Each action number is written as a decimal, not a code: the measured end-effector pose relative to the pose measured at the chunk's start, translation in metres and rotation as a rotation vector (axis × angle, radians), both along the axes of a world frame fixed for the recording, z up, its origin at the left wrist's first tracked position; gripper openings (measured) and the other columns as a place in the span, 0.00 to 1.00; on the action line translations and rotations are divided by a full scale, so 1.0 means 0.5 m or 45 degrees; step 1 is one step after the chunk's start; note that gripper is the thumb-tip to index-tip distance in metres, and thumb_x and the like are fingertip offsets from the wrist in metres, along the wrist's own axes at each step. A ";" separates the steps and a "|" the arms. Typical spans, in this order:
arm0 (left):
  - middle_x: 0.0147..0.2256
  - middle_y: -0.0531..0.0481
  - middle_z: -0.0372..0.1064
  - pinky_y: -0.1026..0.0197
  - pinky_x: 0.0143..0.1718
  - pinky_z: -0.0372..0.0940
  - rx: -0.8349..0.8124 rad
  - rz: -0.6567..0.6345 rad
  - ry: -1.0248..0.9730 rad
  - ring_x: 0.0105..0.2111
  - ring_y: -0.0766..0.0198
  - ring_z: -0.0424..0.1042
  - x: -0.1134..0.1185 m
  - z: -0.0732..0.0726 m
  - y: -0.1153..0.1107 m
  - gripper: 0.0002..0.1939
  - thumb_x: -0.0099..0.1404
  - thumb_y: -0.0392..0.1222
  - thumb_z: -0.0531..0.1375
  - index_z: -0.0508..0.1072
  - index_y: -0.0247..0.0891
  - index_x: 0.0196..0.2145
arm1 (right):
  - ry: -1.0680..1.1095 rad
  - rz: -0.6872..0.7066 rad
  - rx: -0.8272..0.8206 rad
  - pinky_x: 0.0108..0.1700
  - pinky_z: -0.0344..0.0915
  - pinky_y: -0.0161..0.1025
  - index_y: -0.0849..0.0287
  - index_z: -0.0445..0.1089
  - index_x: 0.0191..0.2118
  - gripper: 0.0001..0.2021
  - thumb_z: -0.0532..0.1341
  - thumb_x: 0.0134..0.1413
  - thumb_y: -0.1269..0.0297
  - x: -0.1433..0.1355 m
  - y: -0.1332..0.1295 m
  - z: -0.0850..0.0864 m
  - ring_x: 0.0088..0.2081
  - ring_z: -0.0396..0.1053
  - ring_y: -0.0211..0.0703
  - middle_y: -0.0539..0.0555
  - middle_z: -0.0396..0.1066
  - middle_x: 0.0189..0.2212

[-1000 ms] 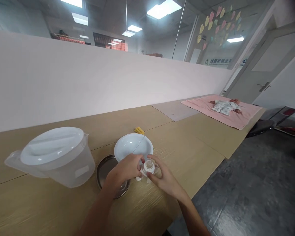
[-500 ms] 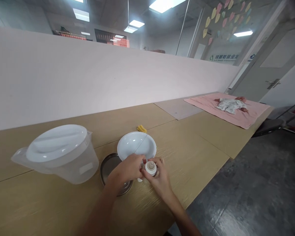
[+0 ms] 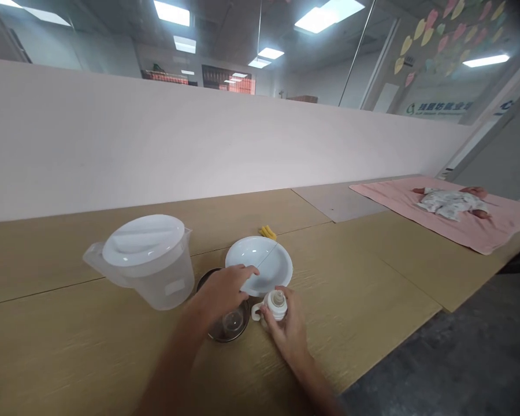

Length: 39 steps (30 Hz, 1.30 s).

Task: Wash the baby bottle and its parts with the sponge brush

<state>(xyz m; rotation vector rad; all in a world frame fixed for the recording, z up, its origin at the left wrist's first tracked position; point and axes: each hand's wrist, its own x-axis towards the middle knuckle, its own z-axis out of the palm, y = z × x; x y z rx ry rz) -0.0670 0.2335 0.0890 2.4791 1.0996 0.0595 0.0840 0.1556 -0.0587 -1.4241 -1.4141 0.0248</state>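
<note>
My right hand (image 3: 291, 323) is wrapped around a baby bottle (image 3: 277, 306) with a white collar, a clear teat on top and a white curved handle on its left side. The bottle stands upright just in front of the white bowl (image 3: 271, 267). Apart from the bottle, my left hand (image 3: 225, 288) hovers over the round metal tray (image 3: 244, 331) and the bowl's near left rim. Its fingers are spread and nothing shows between them. A clear dome-shaped cap (image 3: 233, 322) lies in the tray, partly below my left hand.
A translucent lidded pitcher (image 3: 164, 283) stands to the left. Yellow pieces (image 3: 267, 232) lie behind the bowl. Far right, a baby doll (image 3: 453, 203) in patterned clothes lies on a pink towel (image 3: 472, 240). A low white wall (image 3: 199, 144) runs along the table's back.
My left hand has come away from the bottle and moved left over the tray, its fingers opening. My right hand still holds the bottle. The camera view has shifted to the left.
</note>
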 end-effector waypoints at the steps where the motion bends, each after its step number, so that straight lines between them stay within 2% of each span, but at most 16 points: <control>1: 0.49 0.49 0.69 0.61 0.42 0.62 0.016 0.057 0.021 0.46 0.58 0.69 -0.014 0.000 0.001 0.24 0.56 0.35 0.55 0.65 0.43 0.52 | -0.013 0.017 -0.006 0.42 0.63 0.45 0.58 0.59 0.50 0.18 0.59 0.55 0.60 0.002 -0.002 -0.002 0.42 0.64 0.47 0.57 0.66 0.41; 5: 0.48 0.46 0.69 0.59 0.43 0.63 -0.028 0.166 0.177 0.48 0.55 0.68 -0.053 -0.021 0.004 0.25 0.55 0.36 0.56 0.66 0.39 0.52 | -0.023 0.107 -0.003 0.42 0.63 0.45 0.58 0.57 0.53 0.19 0.56 0.57 0.61 0.008 -0.007 0.001 0.42 0.63 0.48 0.58 0.66 0.42; 10: 0.49 0.43 0.68 0.57 0.45 0.63 -0.179 0.106 0.347 0.50 0.52 0.66 -0.038 -0.044 -0.005 0.29 0.51 0.40 0.60 0.66 0.39 0.52 | -0.007 0.046 -0.028 0.38 0.64 0.44 0.57 0.61 0.44 0.13 0.59 0.54 0.60 -0.002 -0.005 -0.006 0.37 0.64 0.46 0.55 0.66 0.36; 17: 0.44 0.39 0.71 0.55 0.38 0.65 -0.152 0.133 0.535 0.43 0.49 0.72 -0.001 -0.038 -0.016 0.20 0.54 0.40 0.58 0.70 0.35 0.45 | 0.156 -0.101 -0.012 0.34 0.67 0.41 0.57 0.60 0.40 0.17 0.63 0.47 0.56 -0.029 0.005 -0.017 0.33 0.68 0.44 0.53 0.67 0.33; 20: 0.43 0.38 0.71 0.55 0.39 0.65 -0.155 0.120 0.591 0.43 0.48 0.72 -0.007 -0.034 -0.018 0.15 0.55 0.38 0.58 0.73 0.34 0.42 | 0.160 -0.127 -0.015 0.33 0.67 0.42 0.58 0.60 0.39 0.17 0.64 0.47 0.55 -0.032 0.006 -0.015 0.32 0.68 0.44 0.54 0.67 0.32; 23: 0.41 0.39 0.73 0.55 0.39 0.65 -0.120 0.175 0.631 0.42 0.49 0.72 -0.026 -0.017 -0.024 0.12 0.57 0.35 0.56 0.74 0.34 0.39 | 0.123 -0.111 -0.033 0.33 0.67 0.42 0.58 0.60 0.39 0.17 0.64 0.47 0.55 -0.029 0.007 -0.018 0.32 0.68 0.45 0.54 0.67 0.31; 25: 0.41 0.41 0.72 0.55 0.40 0.65 -0.060 0.249 0.580 0.42 0.50 0.72 -0.040 0.004 -0.032 0.13 0.61 0.37 0.54 0.73 0.35 0.42 | 0.095 -0.103 -0.023 0.33 0.67 0.43 0.58 0.61 0.39 0.18 0.64 0.46 0.54 -0.026 0.008 -0.021 0.32 0.68 0.45 0.54 0.67 0.31; 27: 0.46 0.43 0.71 0.56 0.40 0.65 0.030 0.288 0.440 0.43 0.53 0.71 -0.046 0.026 -0.044 0.16 0.64 0.39 0.52 0.69 0.39 0.49 | 0.092 -0.105 -0.002 0.35 0.67 0.44 0.58 0.61 0.40 0.20 0.65 0.45 0.54 -0.024 0.008 -0.024 0.34 0.68 0.46 0.54 0.67 0.33; 30: 0.53 0.46 0.65 0.59 0.42 0.64 0.202 0.233 0.153 0.48 0.57 0.68 -0.031 0.041 -0.065 0.21 0.68 0.41 0.47 0.60 0.44 0.58 | 0.138 -0.080 0.001 0.37 0.68 0.46 0.57 0.60 0.42 0.21 0.66 0.44 0.55 -0.025 0.008 -0.026 0.35 0.68 0.47 0.54 0.67 0.34; 32: 0.54 0.46 0.63 0.58 0.43 0.65 0.286 0.119 0.006 0.49 0.57 0.67 -0.011 0.034 -0.077 0.22 0.69 0.42 0.45 0.56 0.45 0.59 | 0.196 -0.056 -0.002 0.36 0.68 0.45 0.57 0.60 0.43 0.22 0.66 0.45 0.55 -0.028 0.008 -0.027 0.36 0.68 0.46 0.55 0.68 0.35; 34: 0.53 0.45 0.62 0.58 0.42 0.65 0.325 0.030 -0.062 0.46 0.57 0.68 0.006 0.020 -0.082 0.23 0.69 0.42 0.44 0.54 0.45 0.61 | 0.277 -0.050 0.013 0.36 0.69 0.45 0.57 0.60 0.44 0.22 0.65 0.46 0.55 -0.033 0.008 -0.031 0.36 0.69 0.47 0.55 0.68 0.36; 39: 0.50 0.44 0.65 0.55 0.44 0.65 0.382 0.012 -0.145 0.45 0.56 0.67 0.010 0.003 -0.079 0.22 0.69 0.42 0.44 0.55 0.41 0.60 | 0.417 -0.030 0.025 0.39 0.70 0.45 0.58 0.58 0.48 0.27 0.66 0.44 0.54 -0.042 0.011 -0.046 0.41 0.70 0.50 0.58 0.69 0.41</control>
